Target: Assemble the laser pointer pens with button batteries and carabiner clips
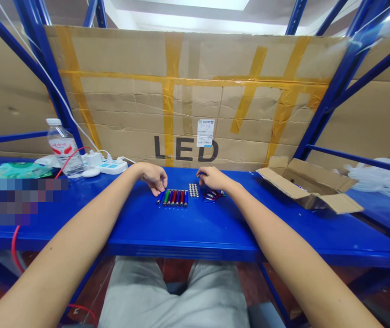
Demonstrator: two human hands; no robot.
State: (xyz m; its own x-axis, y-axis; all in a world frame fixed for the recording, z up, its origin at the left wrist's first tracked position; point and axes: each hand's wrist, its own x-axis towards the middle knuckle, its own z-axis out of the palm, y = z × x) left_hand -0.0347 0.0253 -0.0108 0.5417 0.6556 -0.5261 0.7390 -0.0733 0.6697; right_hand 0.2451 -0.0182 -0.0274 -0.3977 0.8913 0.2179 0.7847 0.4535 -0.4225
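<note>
A row of several small coloured cylinders (175,197), green, red, purple and blue, lies side by side on the blue shelf top (195,228). My left hand (154,176) rests at the row's left end, fingers curled down onto the leftmost piece. A small grid of silvery round pieces (194,190) sits just right of the row. My right hand (211,177) hovers beside that grid, fingers pinched, above a loose pile of coloured parts (213,195).
An open cardboard box (309,184) lies at the right. A water bottle (63,148), power strip (108,166), white mouse-like object (90,172) and green packet (19,170) stand at the left. A taped cardboard sheet marked LED (188,95) forms the back wall.
</note>
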